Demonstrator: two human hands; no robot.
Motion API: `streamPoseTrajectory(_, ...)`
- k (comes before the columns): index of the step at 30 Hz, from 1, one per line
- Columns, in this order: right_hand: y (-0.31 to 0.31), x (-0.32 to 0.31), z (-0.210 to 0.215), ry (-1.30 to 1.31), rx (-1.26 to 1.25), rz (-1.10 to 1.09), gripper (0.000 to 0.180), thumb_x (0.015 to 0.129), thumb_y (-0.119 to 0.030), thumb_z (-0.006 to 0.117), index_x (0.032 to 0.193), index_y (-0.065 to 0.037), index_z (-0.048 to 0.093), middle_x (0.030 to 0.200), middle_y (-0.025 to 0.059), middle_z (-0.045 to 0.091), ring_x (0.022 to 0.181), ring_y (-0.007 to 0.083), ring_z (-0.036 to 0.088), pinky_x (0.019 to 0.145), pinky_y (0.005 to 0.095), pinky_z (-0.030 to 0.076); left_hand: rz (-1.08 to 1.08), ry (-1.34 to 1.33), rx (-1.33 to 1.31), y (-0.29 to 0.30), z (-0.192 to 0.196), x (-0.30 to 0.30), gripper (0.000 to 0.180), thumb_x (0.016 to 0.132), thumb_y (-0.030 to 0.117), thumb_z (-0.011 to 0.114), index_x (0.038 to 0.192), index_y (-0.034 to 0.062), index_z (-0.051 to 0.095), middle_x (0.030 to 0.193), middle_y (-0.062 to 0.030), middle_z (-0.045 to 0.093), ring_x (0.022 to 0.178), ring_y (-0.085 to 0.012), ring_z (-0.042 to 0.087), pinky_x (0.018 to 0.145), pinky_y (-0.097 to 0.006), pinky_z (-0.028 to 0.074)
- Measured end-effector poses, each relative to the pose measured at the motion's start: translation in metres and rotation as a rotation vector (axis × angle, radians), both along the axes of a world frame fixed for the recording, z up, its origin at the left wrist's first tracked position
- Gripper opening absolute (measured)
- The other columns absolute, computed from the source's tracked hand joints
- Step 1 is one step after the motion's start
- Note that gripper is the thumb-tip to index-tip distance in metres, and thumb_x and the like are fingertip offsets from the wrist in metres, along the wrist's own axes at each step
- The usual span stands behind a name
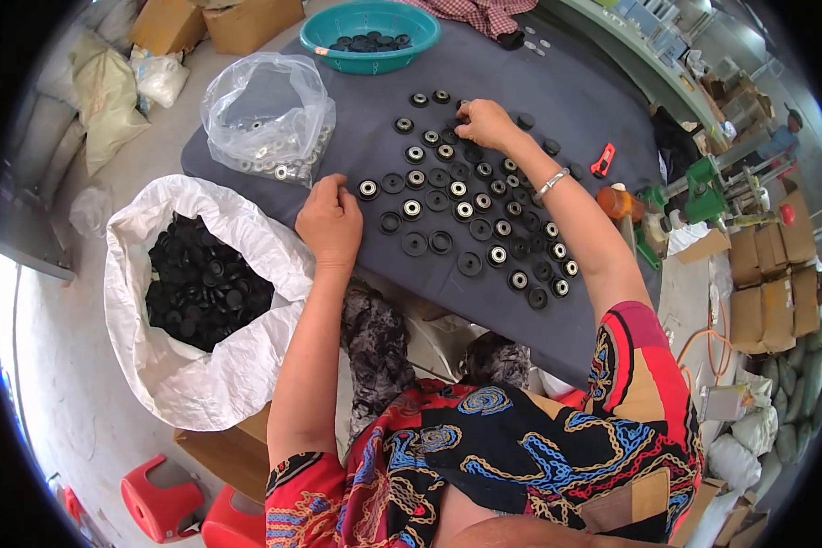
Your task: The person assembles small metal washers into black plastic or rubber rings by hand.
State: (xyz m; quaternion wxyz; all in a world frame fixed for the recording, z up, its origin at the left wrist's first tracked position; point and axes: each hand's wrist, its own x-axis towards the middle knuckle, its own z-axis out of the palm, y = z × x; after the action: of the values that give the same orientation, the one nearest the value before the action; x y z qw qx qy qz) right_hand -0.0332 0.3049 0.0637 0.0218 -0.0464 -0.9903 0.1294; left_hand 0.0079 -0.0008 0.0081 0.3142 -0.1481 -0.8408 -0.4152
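Rows of round black plastic caps (pixel 414 242) lie on a dark grey tablecloth; many have a shiny metal ring, like a bearing (pixel 464 210), in the middle. At the far side of these rows is my right hand (pixel 489 125), its fingers bent together and pointing left among the caps; whatever they pinch is hidden. My left hand (pixel 330 222) rests at the table's near left edge with curled fingers, and its contents cannot be made out. Just beyond it stands a clear plastic bag (pixel 269 100) with loose metal rings (pixel 281 171) at its bottom.
A white sack (pixel 137 356) full of black caps (pixel 205 283) stands left of the table. At the far edge sits a teal basin (pixel 374 60) holding black pieces. A red cutter (pixel 603 160) lies right, near a green machine (pixel 703 192). Red stools (pixel 160 498) stand lower left.
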Motion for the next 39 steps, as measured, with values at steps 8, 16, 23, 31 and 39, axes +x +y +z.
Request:
streamPoseTrajectory(8,0.000,-0.011,0.001,-0.035,0.016,0.060,0.039,0.069,-0.021,0.070,0.100,0.002,0.066,0.094,0.0188,0.067,0.087,0.0310,0.065,0.079,0.0373,0.051,0.002,0.012,0.015,-0.001,0.002,0.001,0.011,0.076,0.005,0.058,0.084,0.0094,0.063,0.077,-0.0071,0.065,0.067,-0.0284,0.063,0.058,-0.039,0.049)
streamPoseTrajectory(16,0.021,-0.027,0.024,0.114,-0.062,-0.060,0.037,0.068,-0.018,0.070,0.102,-0.005,0.068,0.098,0.0156,0.068,0.093,0.0308,0.065,0.082,0.0391,0.050,-0.014,-0.001,0.050,-0.003,0.002,0.001,0.010,0.076,0.003,0.058,0.084,0.0091,0.063,0.075,-0.0073,0.064,0.066,-0.0279,0.063,0.057,-0.038,0.048)
streamPoseTrajectory(23,0.024,-0.041,0.015,-0.003,0.152,-0.061,0.035,0.073,-0.016,0.071,0.108,-0.010,0.068,0.104,0.0119,0.068,0.102,0.0291,0.062,0.086,0.0399,0.049,-0.028,-0.006,0.055,-0.001,0.004,0.001,0.012,0.075,0.003,0.059,0.084,0.0093,0.063,0.073,-0.0070,0.063,0.064,-0.0276,0.062,0.056,-0.038,0.048)
streamPoseTrajectory(31,0.026,-0.042,0.017,-0.028,0.237,-0.068,0.033,0.074,-0.019,0.072,0.107,-0.012,0.069,0.104,0.0113,0.068,0.102,0.0288,0.063,0.087,0.0413,0.048,-0.035,-0.021,0.062,0.000,0.004,0.003,0.012,0.075,0.002,0.059,0.084,0.0090,0.063,0.073,-0.0071,0.063,0.063,-0.0271,0.062,0.056,-0.037,0.047)
streamPoseTrajectory(39,0.016,-0.042,0.020,-0.061,0.285,-0.053,0.033,0.074,-0.020,0.074,0.105,-0.011,0.070,0.102,0.0116,0.069,0.100,0.0283,0.063,0.085,0.0413,0.048,-0.030,-0.002,0.068,-0.002,0.003,0.001,0.011,0.075,0.002,0.059,0.084,0.0084,0.063,0.074,-0.0071,0.063,0.063,-0.0265,0.062,0.056,-0.036,0.048)
